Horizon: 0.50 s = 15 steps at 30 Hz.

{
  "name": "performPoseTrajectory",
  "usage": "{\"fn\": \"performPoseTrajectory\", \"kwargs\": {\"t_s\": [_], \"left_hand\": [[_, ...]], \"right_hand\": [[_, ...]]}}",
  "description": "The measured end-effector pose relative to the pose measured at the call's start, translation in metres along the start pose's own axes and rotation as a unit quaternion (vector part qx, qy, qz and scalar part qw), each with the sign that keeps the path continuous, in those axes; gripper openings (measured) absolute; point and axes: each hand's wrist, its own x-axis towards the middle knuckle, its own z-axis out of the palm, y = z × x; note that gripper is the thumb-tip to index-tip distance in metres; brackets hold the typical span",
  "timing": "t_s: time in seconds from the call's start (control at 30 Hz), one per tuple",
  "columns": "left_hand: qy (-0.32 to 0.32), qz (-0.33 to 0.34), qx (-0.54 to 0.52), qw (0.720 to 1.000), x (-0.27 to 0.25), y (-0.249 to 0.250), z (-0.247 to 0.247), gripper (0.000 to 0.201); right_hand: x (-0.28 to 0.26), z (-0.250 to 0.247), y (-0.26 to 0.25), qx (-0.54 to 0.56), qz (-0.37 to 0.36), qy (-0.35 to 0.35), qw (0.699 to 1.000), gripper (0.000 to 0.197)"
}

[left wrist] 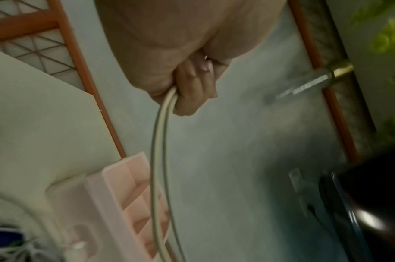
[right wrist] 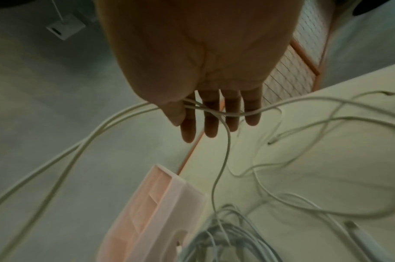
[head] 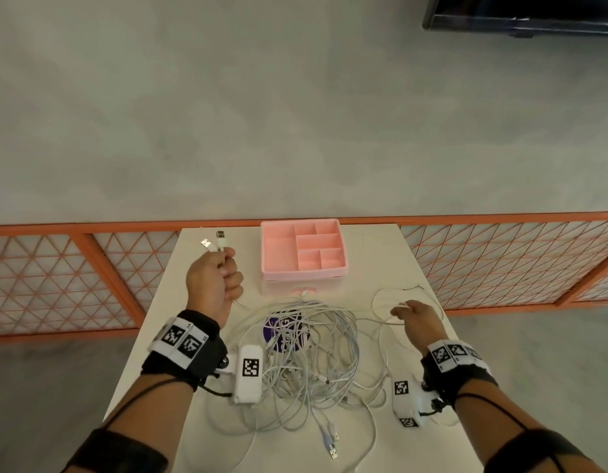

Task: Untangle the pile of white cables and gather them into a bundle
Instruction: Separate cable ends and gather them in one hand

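Observation:
A tangled pile of white cables (head: 313, 367) lies in the middle of the white table (head: 381, 261). My left hand (head: 227, 268) is raised over the table's left side as a fist gripping two cables, whose USB plugs (head: 212, 241) stick up out of it. In the left wrist view, the two white cables (left wrist: 157, 141) hang down from the left hand (left wrist: 187, 92). My right hand (head: 403, 308) hovers right of the pile. In the right wrist view, thin cables (right wrist: 228, 113) cross the straight fingers (right wrist: 211, 124) of my right hand (right wrist: 187, 115), and the thumb pinches them.
A pink compartment organiser (head: 304, 247) stands at the table's far edge, just beyond the pile. A purple disc (head: 278, 331) lies under the cables. Loose USB plugs (head: 331, 445) trail toward the near edge. An orange lattice fence (head: 74, 278) runs behind the table.

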Motion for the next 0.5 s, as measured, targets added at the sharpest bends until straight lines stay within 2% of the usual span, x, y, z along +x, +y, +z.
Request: {"fn": "performPoseTrajectory", "kwargs": {"t_s": [0.1,0.17,0.3,0.4,0.5], "left_hand": [[-0.015,0.017,0.086,0.996,-0.009,-0.018,0.014,0.020],[-0.022,0.015,0.106,0.994,-0.011,-0.025,0.022,0.018],[-0.015,0.000,0.099,0.995,-0.010,-0.029,0.022,0.018],[-0.013,-0.015,0.103,0.994,-0.008,-0.033,0.018,0.020],[-0.025,-0.038,0.095,0.994,-0.010,-0.040,0.019,0.022]], "right_hand": [[-0.006,-0.004,-0.029,0.090,0.016,-0.026,0.995,0.020],[-0.009,-0.010,-0.045,0.121,-0.007,-0.019,0.992,0.021],[-0.015,-0.042,-0.068,0.123,-0.118,0.118,0.978,0.009],[-0.011,-0.065,-0.070,0.124,-0.158,0.158,0.967,0.040],[-0.001,-0.077,-0.051,0.097,-0.125,0.182,0.970,0.046]]}}
